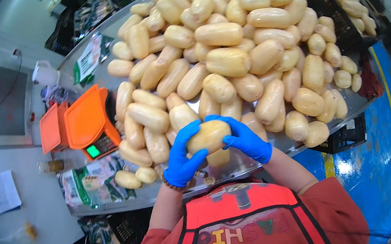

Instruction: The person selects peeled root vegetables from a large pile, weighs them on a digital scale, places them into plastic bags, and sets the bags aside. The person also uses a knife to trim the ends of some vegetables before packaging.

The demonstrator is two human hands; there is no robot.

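A peeled lotus root segment (209,136) is held level between my two hands, close to the table's near edge. My left hand (185,154), in a blue glove, grips its left end. At its right end, my right hand (246,137), gloved the same way, has its fingers curled around the tip. Beyond them a large heap of pale lotus root segments (226,61) covers the metal table (227,175). Another segment (219,157) lies partly hidden under the held one. A small cut lotus piece (209,180) with holes rests near the front edge.
Left of the heap stands an orange weighing scale (87,118) with a lit green display. Printed plastic bags (91,180) lie in front of it; another bag (92,57) lies behind. A black crate (318,3) borders the heap at right. Papers (0,192) sit on a side surface.
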